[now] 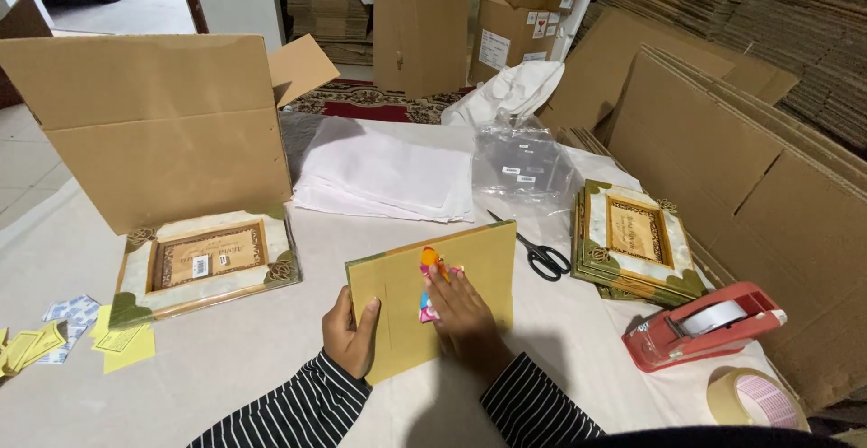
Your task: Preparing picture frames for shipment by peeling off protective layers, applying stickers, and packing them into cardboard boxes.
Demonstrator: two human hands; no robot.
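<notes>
Left hand [350,332] grips the frame [433,308] edge on the desk [235,358]. Right hand [461,314] presses a sticker [430,278] flat, fingers released.

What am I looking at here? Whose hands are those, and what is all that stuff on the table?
This is one picture from a camera worn on a person's head, looking down, so the hands are that person's own. There is no machine here. The left hand grips the edge of a flat yellow-brown board, probably the back of a picture frame. The right hand presses a small pink and orange sticker onto it. On the white-covered table lie black scissors, a red tape dispenser, a roll of tape, a stack of ornate frames, one more frame by an open cardboard box, white sheets, clear plastic bags and small yellow paper slips. Flat cardboard leans on the right.
</notes>
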